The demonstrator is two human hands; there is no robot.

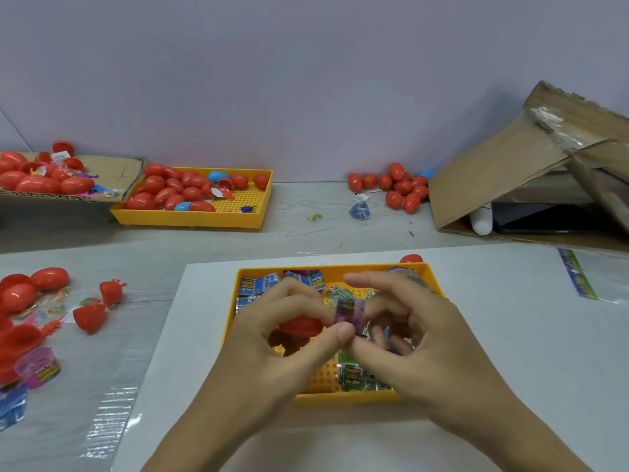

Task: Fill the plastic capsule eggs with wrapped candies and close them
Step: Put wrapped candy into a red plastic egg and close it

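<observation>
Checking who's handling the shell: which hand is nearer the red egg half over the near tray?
Left. The left hand grips the red egg half; the right hand is beside it, pinching a purple candy.

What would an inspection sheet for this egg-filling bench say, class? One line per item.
Surface: grey table, white sheet under near yellow tray.
Job's things: wrapped candy pinched by both hands; red egg half in left hand; candies in the tray.
Clutter: far tray of eggs, loose eggs, cardboard box.
Grippers: right hand bare.
Cables: nothing seen.
Surroundings: plain wall.
</observation>
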